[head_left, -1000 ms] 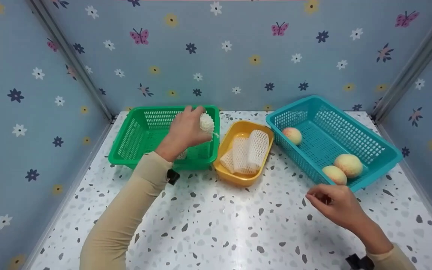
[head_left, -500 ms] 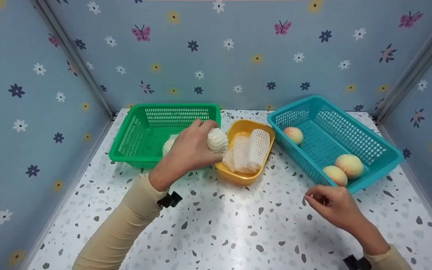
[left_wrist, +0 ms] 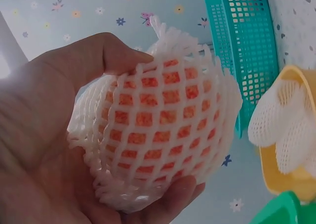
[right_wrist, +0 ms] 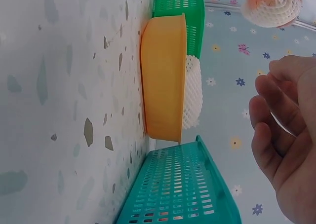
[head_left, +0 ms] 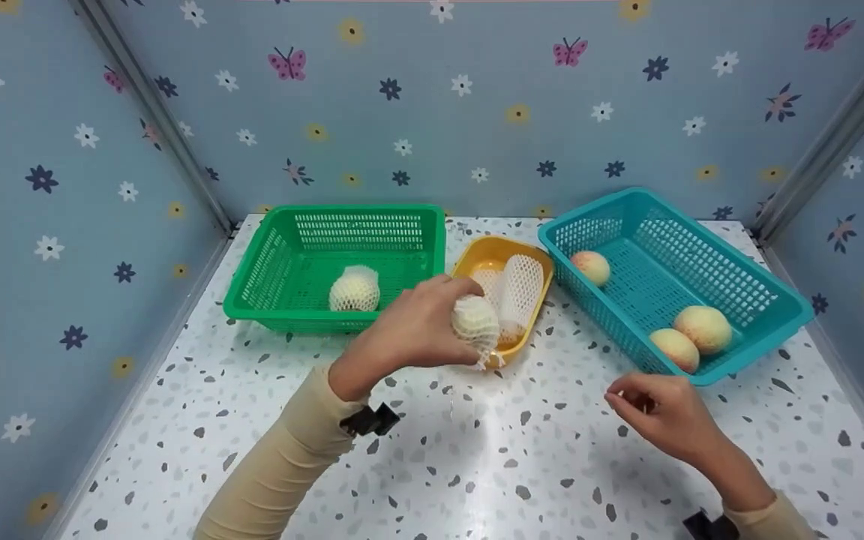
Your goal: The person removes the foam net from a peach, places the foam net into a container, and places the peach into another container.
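Note:
My left hand (head_left: 421, 322) grips a peach in a white foam net (head_left: 475, 322), held above the front edge of the yellow bin. In the left wrist view, red and orange skin shows through the mesh of the netted peach (left_wrist: 165, 118), thumb on one side and fingers on the other. Loose net ends bunch up at the fruit's top and bottom. My right hand (head_left: 668, 416) hovers near the front corner of the teal basket (head_left: 631, 289), fingers loosely curled. Nothing is in the right hand (right_wrist: 286, 130) in its wrist view.
A second netted peach (head_left: 355, 292) lies in the green basket (head_left: 319, 259) at left. Several foam nets (head_left: 522, 289) fill the yellow bin (head_left: 492, 244). The teal basket holds a bare peach (head_left: 591, 268) at the back and two more near its front. A flowered wall (head_left: 417, 112) stands behind.
My left hand has carried the netted peach right and toward me, from over the green basket to the yellow bin. The other netted peach is now uncovered. My right hand has barely moved.

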### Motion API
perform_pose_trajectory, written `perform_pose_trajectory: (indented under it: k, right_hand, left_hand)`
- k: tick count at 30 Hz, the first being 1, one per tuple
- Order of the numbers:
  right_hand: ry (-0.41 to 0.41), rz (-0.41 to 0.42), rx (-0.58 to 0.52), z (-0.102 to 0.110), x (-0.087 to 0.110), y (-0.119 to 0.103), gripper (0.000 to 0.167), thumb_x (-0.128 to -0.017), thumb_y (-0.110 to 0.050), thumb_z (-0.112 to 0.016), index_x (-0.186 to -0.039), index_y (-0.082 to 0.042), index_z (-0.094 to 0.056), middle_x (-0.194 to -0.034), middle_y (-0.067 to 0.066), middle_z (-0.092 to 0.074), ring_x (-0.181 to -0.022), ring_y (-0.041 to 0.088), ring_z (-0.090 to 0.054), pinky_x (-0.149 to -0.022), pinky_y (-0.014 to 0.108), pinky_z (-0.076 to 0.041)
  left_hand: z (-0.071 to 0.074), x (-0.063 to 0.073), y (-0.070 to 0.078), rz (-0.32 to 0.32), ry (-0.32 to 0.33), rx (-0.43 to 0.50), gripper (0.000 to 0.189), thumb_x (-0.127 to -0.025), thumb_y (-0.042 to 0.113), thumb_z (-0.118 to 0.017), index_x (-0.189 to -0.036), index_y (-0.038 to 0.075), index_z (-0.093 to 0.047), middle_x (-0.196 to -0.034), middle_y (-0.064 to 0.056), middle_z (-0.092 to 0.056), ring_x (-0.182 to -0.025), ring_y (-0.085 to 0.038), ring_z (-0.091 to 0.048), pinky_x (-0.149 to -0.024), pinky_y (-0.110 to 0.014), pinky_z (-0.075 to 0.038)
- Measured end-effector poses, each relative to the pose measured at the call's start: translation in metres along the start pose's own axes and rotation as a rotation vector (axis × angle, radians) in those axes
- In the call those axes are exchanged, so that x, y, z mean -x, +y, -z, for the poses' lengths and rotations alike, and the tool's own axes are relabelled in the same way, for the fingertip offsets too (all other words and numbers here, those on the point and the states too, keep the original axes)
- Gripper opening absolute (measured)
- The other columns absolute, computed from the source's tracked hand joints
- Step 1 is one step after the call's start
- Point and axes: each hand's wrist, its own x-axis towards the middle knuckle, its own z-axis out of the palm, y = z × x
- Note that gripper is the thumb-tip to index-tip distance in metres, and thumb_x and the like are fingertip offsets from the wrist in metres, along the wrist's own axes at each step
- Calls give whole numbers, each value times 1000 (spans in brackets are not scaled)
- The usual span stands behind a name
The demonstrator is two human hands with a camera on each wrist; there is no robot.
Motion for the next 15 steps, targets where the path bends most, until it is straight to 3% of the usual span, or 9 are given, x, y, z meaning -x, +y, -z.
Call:
perform_pose_trajectory:
  k: [6, 10, 15]
  right_hand:
    - [-2, -5, -21, -1, 1, 2, 26, -79, 6, -76, -87, -18, -69, -68, -14, -58, -51, -2, -48, -46, 14, -41]
    - [-3, -10, -24, -2, 3, 2, 21, -81, 4, -75, -87, -16, -70, -67, -14, -57, -51, -3, -49, -46, 14, -41]
    - [-26, -23, -49, -4, 7, 3, 19, -83, 2, -75, -87, -16, -69, -66, -13, -56, -51, -3, -51, -45, 14, -42]
  left_hand:
    - [-25, -14, 9, -30, -10, -51, 63, -63, 30, -80, -122, 22, -59, -105, 3, -57, -85, -16, -52, -65, -31, -47]
    - [-46, -25, 15, -37, 3, -104, 63, -64, 32, -80, -123, 22, -60, -105, 1, -57, -85, -16, -52, -66, -32, -46]
    - [-68, -30, 20, -28, -48, -102, 63, -64, 34, -82, -122, 24, -60, -104, 2, -56, -84, -16, -53, -66, -32, -46]
